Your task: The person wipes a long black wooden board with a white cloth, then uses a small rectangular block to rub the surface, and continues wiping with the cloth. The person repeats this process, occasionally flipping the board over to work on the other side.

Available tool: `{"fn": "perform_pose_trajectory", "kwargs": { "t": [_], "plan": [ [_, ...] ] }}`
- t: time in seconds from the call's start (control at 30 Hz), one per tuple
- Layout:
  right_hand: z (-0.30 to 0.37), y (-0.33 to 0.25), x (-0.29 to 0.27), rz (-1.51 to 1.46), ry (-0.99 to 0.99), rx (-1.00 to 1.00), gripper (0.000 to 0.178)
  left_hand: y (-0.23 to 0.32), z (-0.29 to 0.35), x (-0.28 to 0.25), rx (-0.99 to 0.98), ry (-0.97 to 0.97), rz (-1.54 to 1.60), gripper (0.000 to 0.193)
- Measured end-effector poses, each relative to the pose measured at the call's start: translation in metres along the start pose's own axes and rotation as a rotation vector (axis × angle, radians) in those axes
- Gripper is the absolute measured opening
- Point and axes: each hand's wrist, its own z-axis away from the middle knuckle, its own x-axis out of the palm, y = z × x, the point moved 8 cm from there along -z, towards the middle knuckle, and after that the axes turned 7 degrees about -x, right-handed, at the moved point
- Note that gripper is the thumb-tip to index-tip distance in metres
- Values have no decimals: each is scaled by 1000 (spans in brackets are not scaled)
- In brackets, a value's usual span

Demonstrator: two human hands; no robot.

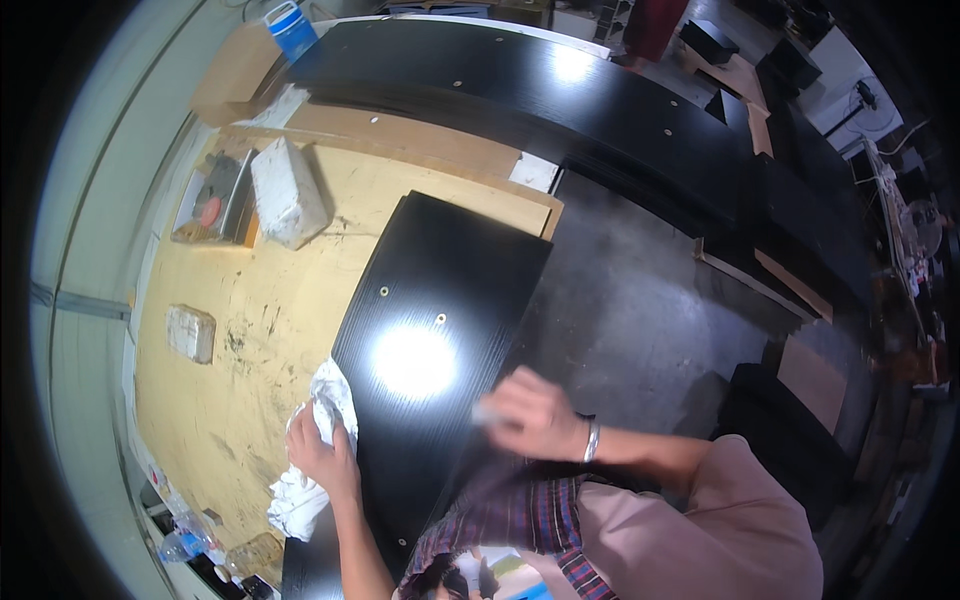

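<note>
Already, metallic inserts (441, 318) sit in the central black wood-grain panel (430, 345); left hand (322, 452) clutches white cloth (333, 395) at eight o'clock; right hand (535, 418), four o'clock, closes on blurred pale object (487, 413); what remains is unclear.

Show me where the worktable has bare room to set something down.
Bare, though stained: the worktable between the small block and black panel. Crowded: upper left, with an open box and large white block, and the panel's left edge, where the left hand holds a white cloth.
</note>
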Motion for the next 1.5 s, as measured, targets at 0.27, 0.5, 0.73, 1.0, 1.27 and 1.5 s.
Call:
{"fn": "perform_pose_trajectory", "kwargs": {
  "t": [0.27, 0.5, 0.73, 1.0, 1.27, 1.5],
  "plan": [
    [-33, 33, -44, 303, 280, 116, 21, -27, 27, -31, 74, -23, 58, 50],
    [9, -35, 18, 198, 325, 135, 23, -205, 114, -123, -69, 2, 26, 45],
    [93, -207, 161, 14, 240, -11, 26, -315, 185, -190, -51, 21, -32, 42],
    [166, -405, 310, -247, -116, -145, 34, -307, 185, -191, -3, 143, -38, 39],
    [179, -476, 347, -187, -134, -398, 38, -312, 192, -192, -27, 182, -63, 39],
    [217, -543, 410, -165, -383, -656, 23, -309, 191, -192, -90, 63, -69, 43]
  ]
}}
